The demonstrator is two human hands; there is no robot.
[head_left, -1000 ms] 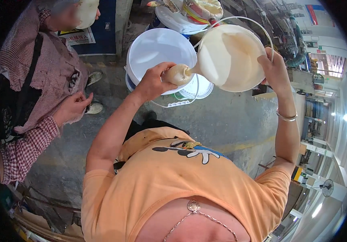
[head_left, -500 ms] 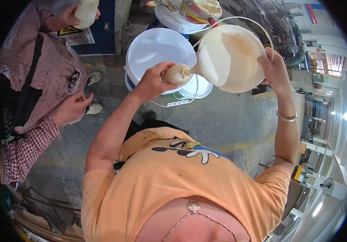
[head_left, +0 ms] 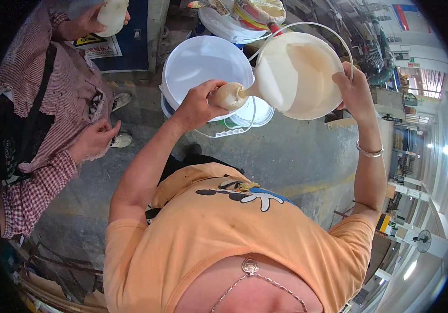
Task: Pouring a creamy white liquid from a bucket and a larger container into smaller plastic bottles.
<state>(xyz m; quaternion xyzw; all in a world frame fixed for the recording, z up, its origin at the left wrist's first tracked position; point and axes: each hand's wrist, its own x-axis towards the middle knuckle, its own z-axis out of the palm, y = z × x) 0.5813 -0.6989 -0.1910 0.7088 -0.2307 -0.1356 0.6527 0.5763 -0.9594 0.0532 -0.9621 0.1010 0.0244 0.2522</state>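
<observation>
My left hand (head_left: 199, 106) is wrapped round a cloudy, off-white bottle (head_left: 227, 97), its mouth turned to the right. A white bucket (head_left: 315, 65) is tipped toward it, with my right hand (head_left: 357, 93) gripping the right rim. White liquid (head_left: 274, 81) lies along the low left side of this bucket. From its lip a pale stream (head_left: 249, 91) meets the bottle's mouth. Behind and below my left hand stands a larger white bucket (head_left: 208, 55), its handle hanging toward me. The bottle is held over that bucket's right edge.
At the left a co-worker in a checked sleeve (head_left: 41, 188) holds another whitish bottle (head_left: 112, 18). A smaller white tub (head_left: 260, 116) is on the floor beside the large bucket. A white sack (head_left: 229, 26) lies at the back. Machinery (head_left: 372, 57) stands at the back right.
</observation>
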